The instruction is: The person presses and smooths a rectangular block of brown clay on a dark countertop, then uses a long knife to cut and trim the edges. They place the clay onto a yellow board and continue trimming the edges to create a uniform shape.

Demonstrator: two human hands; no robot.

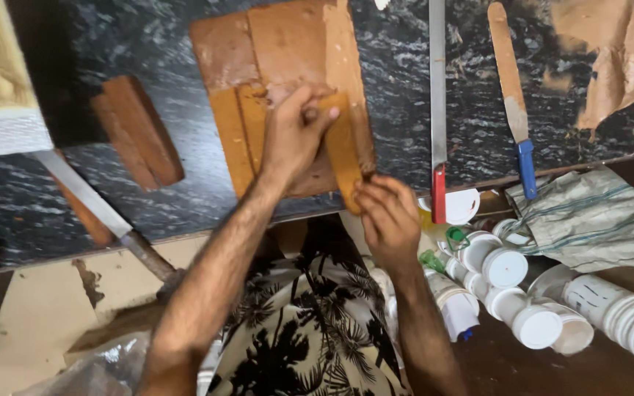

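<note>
Wooden board point(288, 44) lies on the dark marbled bench point(170, 198), its near end at the bench edge. Left hand point(293, 136) presses flat on the board, fingers curled over the top of a narrow tan strip point(343, 150) standing on edge. Right hand point(387, 216) pinches the strip's near end at the board's near right corner. Right of the board: red-handled blade point(438, 110), then blue-handled spatula point(511, 88). Left of the board: brown wooden block point(137, 132)
</note>
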